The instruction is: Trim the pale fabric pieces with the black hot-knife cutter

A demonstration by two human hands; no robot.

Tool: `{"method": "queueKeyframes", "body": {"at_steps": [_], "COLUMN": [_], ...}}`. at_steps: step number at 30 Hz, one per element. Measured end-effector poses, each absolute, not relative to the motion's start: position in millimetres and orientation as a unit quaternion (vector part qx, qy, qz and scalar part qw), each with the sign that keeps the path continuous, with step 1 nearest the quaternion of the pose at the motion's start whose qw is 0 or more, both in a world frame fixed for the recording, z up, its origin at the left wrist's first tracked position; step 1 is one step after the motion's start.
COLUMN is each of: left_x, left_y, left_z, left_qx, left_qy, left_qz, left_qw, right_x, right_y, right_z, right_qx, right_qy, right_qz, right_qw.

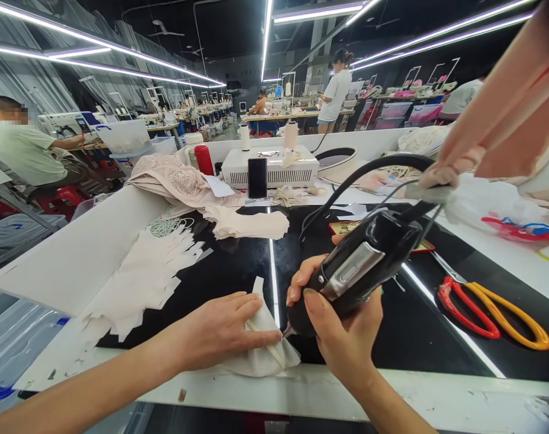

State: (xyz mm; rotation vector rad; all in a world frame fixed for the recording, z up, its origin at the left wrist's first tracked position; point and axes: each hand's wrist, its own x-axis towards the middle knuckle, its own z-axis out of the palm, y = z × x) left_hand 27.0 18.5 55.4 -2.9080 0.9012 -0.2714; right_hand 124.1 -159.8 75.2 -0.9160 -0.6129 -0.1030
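My right hand (342,325) is wrapped round a black corded handheld tool (353,265) with a silver plate on its side. Its small metal tip points down at the edge of a pale fabric piece (260,358), close to my left index fingertip. My left hand (224,331) lies on that fabric with its fingers stretched out, pressing it against the black glossy board (405,337). The fabric has a narrow strip standing up above my left fingers. Whether the tip touches the cloth I cannot tell.
Red-and-orange-handled scissors (491,307) lie to the right. Cut fabric pieces (139,277) are heaped left, another stack (247,222) behind. A phone (257,178) leans against a white machine (274,166). The tool's cable (365,169) arcs overhead. Other people (335,90) are in the background.
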Motion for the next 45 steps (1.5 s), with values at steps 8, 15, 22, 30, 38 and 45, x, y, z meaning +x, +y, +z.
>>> {"method": "queueKeyframes", "body": {"at_steps": [8,15,22,30,38,45], "left_x": [25.9,24.6,24.0,23.1,23.9,23.2], "left_y": [19.2,19.1,17.2,15.1,16.7,16.2], "left_z": [52.7,50.1,51.2,53.4,48.5,47.0], "left_qx": [-0.949,-0.947,-0.951,-0.954,-0.954,-0.953], "left_qy": [0.308,0.306,0.296,0.291,0.291,0.291], "left_qz": [-0.063,-0.08,-0.082,-0.076,-0.065,-0.08], "left_qw": [0.039,0.045,0.022,0.022,0.015,0.01], "right_x": [129.5,131.3,131.6,135.4,141.5,144.3], "right_y": [-158.5,-152.1,-149.4,-142.9,-140.0,-133.6], "right_z": [77.0,75.3,76.5,74.2,71.4,69.7], "right_qx": [-0.426,-0.425,-0.458,-0.448,-0.451,-0.456], "right_qy": [-0.294,-0.305,-0.29,-0.283,-0.299,-0.307], "right_qz": [-0.038,-0.029,-0.037,-0.035,-0.035,-0.036], "right_qw": [0.855,0.852,0.839,0.847,0.84,0.834]}}
